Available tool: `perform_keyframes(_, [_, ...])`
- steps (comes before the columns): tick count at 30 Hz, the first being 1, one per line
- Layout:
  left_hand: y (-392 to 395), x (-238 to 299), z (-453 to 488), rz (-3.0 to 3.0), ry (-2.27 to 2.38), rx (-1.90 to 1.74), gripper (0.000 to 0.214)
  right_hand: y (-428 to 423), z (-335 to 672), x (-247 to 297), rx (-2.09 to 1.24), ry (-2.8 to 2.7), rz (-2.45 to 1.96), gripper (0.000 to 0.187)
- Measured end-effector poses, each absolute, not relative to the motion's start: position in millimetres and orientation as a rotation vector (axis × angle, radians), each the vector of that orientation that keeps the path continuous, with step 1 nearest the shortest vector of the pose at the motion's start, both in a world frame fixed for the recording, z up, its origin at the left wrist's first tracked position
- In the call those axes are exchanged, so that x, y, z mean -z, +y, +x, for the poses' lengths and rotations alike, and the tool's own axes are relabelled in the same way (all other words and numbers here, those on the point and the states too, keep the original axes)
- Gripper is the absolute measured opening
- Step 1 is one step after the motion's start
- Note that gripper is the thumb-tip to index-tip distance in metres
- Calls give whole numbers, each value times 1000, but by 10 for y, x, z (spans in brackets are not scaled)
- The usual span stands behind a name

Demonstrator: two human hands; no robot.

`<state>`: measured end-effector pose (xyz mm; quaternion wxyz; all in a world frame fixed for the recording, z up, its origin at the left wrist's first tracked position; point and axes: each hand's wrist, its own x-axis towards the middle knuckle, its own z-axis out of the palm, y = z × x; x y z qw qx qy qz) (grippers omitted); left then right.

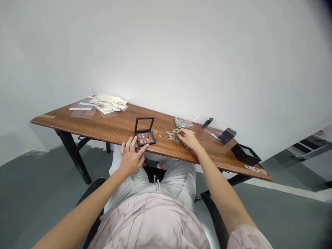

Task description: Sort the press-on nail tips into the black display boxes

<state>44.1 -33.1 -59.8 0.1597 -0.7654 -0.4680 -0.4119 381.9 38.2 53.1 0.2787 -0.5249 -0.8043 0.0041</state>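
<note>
Where right-hand fingers (182, 131) bunch together, small green and pale false nails (169, 136), scattered loose.

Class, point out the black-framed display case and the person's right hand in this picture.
Black-framed display case (144, 137), head view, point on its base.
Right hand (188, 139), head view, point on the back of the hand.

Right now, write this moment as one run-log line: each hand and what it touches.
left hand: touching open black square case | right hand: among small green-and-white pieces
</note>
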Motion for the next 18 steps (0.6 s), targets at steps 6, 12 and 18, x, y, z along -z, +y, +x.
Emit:
perform_keyframes(6, [-326,613,441,-2186,-1351,1203,55,337,3779,-537,79,-2279,-1371,22])
perform_keyframes(12, [-308,636,426,-2215,-1341,1191,65,154,3719,-601,149,-2409,-1398,23])
perform_keyframes(18, [-311,632,423,-2217,-1344,1170,65,-4,3734,-646,34,-2404,-1353,22])
